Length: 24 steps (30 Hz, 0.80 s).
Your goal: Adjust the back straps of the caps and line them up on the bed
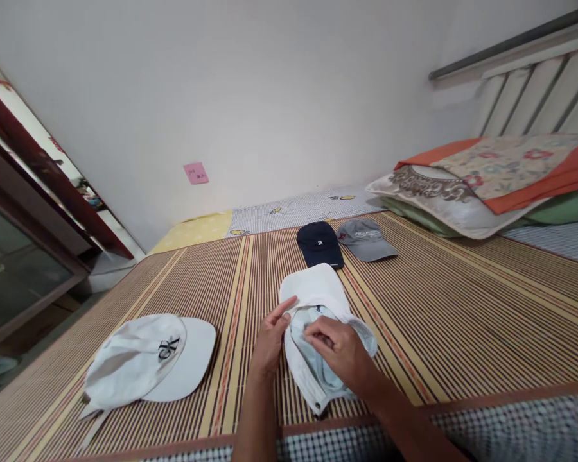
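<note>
A white cap (313, 283) lies upturned in front of me, its brim pointing away and its pale inside showing. My left hand (272, 330) grips the cap's left edge where brim meets crown, with the index finger stretched along the brim. Inside the crown, my right hand (334, 343) is closed, fingers curled and pinched together over the lining. What those fingers hold, if anything, is hidden. To the left rests another white cap (130, 366) with black "CK" letters, its brim facing right and its strap trailing toward me.
Beyond the brim sit a navy cap (318, 242) and a grey cap (366, 240), side by side. Striped bamboo matting (187, 289) covers the bed. Pillows (433, 192) with a floral cloth are stacked at the right. A pink note (195, 172) sticks to the wall behind.
</note>
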Motion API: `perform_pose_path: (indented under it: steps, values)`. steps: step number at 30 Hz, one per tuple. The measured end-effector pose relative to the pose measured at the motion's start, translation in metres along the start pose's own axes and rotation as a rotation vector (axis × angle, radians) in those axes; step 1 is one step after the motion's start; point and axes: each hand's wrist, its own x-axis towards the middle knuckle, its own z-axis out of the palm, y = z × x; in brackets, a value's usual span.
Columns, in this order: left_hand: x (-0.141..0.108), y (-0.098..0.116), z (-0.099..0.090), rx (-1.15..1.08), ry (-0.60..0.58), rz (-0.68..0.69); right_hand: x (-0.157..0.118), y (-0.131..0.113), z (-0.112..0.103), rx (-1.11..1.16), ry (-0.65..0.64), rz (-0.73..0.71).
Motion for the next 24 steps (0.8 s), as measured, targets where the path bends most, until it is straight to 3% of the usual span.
perform_pose_path:
  steps: [12,18,24]
  values:
    - [-0.002,0.001,0.0,-0.054,-0.014,-0.017,-0.005,-0.004,0.005,0.031,-0.156,0.062]
    - [-0.001,0.001,-0.001,0.082,-0.052,-0.015,-0.001,-0.004,0.01,0.384,0.041,0.345]
    - [-0.004,0.007,0.005,0.151,-0.038,-0.019,0.004,0.004,0.021,0.51,0.192,0.41]
